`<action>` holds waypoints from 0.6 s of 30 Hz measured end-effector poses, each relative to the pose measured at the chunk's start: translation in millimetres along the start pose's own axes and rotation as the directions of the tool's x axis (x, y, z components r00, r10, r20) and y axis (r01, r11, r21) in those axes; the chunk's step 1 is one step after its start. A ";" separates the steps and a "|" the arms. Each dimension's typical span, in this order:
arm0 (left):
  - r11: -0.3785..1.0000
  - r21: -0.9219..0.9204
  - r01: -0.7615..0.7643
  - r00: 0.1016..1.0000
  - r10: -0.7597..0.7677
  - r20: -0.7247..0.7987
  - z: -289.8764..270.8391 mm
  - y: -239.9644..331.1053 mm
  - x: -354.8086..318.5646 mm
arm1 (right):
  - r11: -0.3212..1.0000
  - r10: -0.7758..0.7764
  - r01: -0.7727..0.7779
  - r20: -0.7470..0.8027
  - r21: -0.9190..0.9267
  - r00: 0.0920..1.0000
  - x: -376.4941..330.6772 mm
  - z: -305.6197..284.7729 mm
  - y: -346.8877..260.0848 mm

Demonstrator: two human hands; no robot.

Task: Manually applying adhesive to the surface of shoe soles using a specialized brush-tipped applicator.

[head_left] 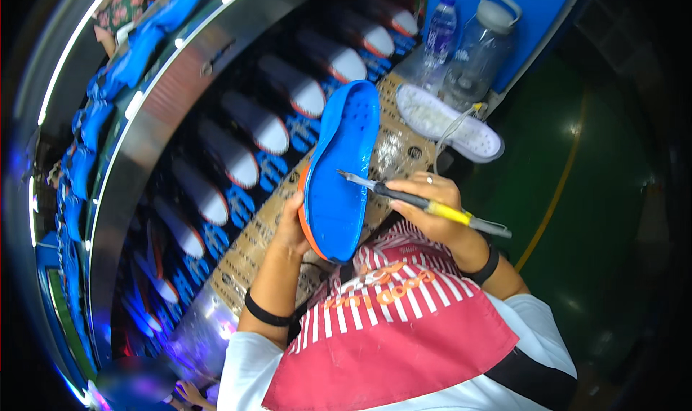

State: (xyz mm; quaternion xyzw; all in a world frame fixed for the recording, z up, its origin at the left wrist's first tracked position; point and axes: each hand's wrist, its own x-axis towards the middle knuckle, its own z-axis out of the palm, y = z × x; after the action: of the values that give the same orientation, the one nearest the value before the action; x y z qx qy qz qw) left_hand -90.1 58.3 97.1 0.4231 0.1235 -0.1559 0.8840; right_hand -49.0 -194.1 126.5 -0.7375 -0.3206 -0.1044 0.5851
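My left hand (290,227) grips a blue shoe sole (340,173) with an orange edge by its lower left side and holds it upright in front of me. My right hand (431,208) holds a thin hand tool (425,204) with a black and yellow handle. The tool's metal tip rests on the right edge of the blue sole, about halfway up. Both wrists wear black bands, and a red and white striped apron covers my chest.
A conveyor (238,151) carries a row of white and orange soles past my left. A white sole (448,122) lies on the paper-covered bench. Two clear plastic bottles (476,50) stand on a blue board. Another person's hand (189,392) shows at the bottom.
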 end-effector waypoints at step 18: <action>0.749 -0.453 -0.483 0.855 0.515 -0.060 137.4 255.3 119.7 | 0.824 0.526 -0.380 -0.317 0.420 0.789 -30.5 -34.4 -9.3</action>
State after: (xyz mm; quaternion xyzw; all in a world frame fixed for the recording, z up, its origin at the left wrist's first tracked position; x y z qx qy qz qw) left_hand 129.1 81.2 320.3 0.2173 0.0084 0.1047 0.9704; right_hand -70.4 -235.7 127.9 -0.6428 -0.0108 -0.0588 0.7637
